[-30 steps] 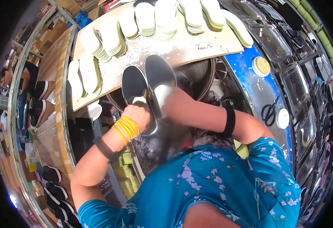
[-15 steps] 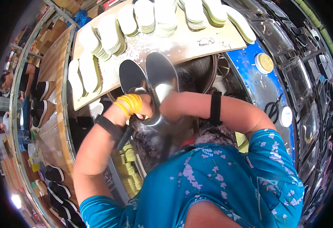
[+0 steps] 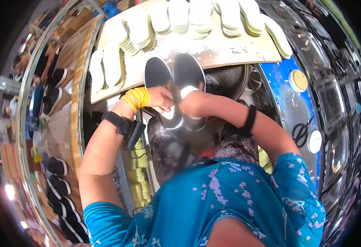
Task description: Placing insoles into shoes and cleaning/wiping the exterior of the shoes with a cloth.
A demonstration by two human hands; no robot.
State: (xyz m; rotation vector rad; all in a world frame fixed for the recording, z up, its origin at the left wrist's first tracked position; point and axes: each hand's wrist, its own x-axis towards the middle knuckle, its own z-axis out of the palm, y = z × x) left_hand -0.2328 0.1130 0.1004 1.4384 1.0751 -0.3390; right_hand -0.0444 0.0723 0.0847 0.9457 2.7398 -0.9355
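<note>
The left hand [image 3: 161, 99] is partly curled, its fingers bent at the opening of the left shoe [image 3: 157, 72], close to a pale patch inside; whether they pinch anything cannot be told. The right hand [image 3: 192, 103] reaches into the opening of the right shoe [image 3: 190, 71], over a white patch there; its fingers are hidden, so how far open it is cannot be told.

The two shoes, black with white edges, sit side by side just toward 12 o'clock from the middle of the view, toes pointing to 12. Yellow bands [image 3: 136, 99] circle the left wrist. Each forearm also wears one black strap, at the left [image 3: 120, 124] and at the right [image 3: 251, 118].

From 10 to 1 o'clock runs one pale board [image 3: 218, 60], with ten piles of white-topped insoles [image 3: 141, 33] along it. Toward 2 and 3 o'clock is a blue tabletop [image 3: 282, 96] with three things: one yellowish round lid [image 3: 298, 80], one pair of scissors [image 3: 300, 133] and one white round lid [image 3: 314, 141]. Between 9 and 10 o'clock two black shoes [image 3: 52, 99] rest on a brown shelf [image 3: 74, 119]; toward 8, more dark shoes overlap too closely to count. Toward 7 are stacked yellow-green pieces [image 3: 138, 177].
</note>
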